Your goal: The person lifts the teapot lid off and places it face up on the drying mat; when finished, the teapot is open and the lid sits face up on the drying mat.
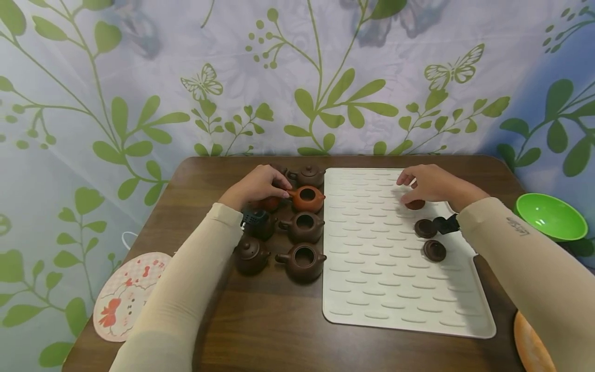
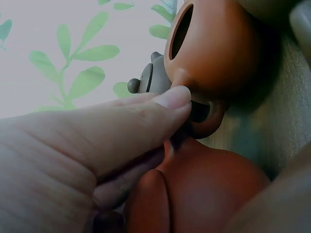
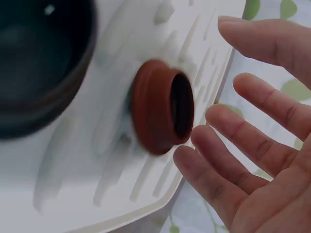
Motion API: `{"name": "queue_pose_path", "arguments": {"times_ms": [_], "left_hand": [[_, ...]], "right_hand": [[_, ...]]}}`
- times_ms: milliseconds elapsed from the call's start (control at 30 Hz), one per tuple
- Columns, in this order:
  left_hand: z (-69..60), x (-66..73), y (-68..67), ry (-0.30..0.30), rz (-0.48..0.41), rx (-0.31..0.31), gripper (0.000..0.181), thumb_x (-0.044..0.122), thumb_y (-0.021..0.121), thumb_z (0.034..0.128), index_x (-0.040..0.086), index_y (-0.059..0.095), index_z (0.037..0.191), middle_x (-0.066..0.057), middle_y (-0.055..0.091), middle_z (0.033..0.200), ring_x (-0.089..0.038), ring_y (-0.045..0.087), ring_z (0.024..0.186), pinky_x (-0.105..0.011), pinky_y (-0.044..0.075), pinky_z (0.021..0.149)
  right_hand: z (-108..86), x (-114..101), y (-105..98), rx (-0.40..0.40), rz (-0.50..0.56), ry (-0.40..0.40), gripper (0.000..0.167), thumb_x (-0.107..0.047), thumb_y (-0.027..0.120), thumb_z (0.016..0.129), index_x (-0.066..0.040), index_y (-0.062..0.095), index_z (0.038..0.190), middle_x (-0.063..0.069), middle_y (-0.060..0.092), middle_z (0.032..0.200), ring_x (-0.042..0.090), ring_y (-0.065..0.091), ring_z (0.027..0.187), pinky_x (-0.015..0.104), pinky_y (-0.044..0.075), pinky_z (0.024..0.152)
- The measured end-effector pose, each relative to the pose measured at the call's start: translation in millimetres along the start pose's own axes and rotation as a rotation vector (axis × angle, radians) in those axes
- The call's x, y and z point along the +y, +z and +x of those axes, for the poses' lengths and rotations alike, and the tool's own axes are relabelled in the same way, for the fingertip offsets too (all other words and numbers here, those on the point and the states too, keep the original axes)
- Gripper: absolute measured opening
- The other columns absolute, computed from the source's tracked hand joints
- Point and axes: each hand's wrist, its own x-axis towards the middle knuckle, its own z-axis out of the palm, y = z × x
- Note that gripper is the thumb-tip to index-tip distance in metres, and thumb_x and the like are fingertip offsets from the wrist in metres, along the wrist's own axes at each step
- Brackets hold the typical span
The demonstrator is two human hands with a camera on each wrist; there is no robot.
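Thumb and fingers of my left hand (image 1: 261,183) pinch the handle of a lidless orange clay teapot (image 1: 304,208), which stands beside the white mat. In the left wrist view, a redder lidded teapot (image 2: 209,189) sits just below that handle. My right hand (image 1: 431,183) hovers over the mat with its fingers spread and nothing between them. Close to its fingertips, a reddish-brown teapot lid (image 3: 150,107) lies upside down on the mat. Two dark brown lids (image 1: 425,228) rest nearer me, in front of the right wrist.
The ridged white mat (image 1: 372,308) covers the table's right half. Left of it stand two dark lidless teapots (image 1: 304,263) and several lidded ones (image 1: 251,257). A green bowl (image 1: 550,214) is at the right edge, and a round pink patterned mat (image 1: 116,305) at the left.
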Motion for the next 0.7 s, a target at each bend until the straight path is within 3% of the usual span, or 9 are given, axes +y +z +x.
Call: {"name": "queue_pose_path", "arguments": {"times_ms": [467, 700], "left_hand": [[1.2, 10.1, -14.7, 0.004, 0.011, 0.000, 0.019, 0.027, 0.078, 0.0999, 0.014, 0.084, 0.113, 0.004, 0.077, 0.107, -0.019, 0.067, 0.110, -0.042, 0.052, 0.098], [9.2, 14.2, -21.0, 0.000, -0.004, 0.087, 0.020, 0.024, 0.079, 0.0994, 0.010, 0.083, 0.113, 0.001, 0.076, 0.111, -0.018, 0.068, 0.104, -0.040, 0.054, 0.092]], "right_hand": [[21.5, -29, 6, 0.034, 0.001, -0.098, 0.043, -0.023, 0.085, 0.093, -0.001, 0.068, 0.125, 0.022, 0.065, 0.125, 0.044, 0.061, 0.119, 0.059, 0.049, 0.095], [36.9, -44, 10, 0.038, 0.002, -0.147, 0.040, -0.021, 0.083, 0.095, 0.000, 0.068, 0.126, 0.021, 0.065, 0.127, 0.043, 0.062, 0.118, 0.056, 0.049, 0.097]]}}
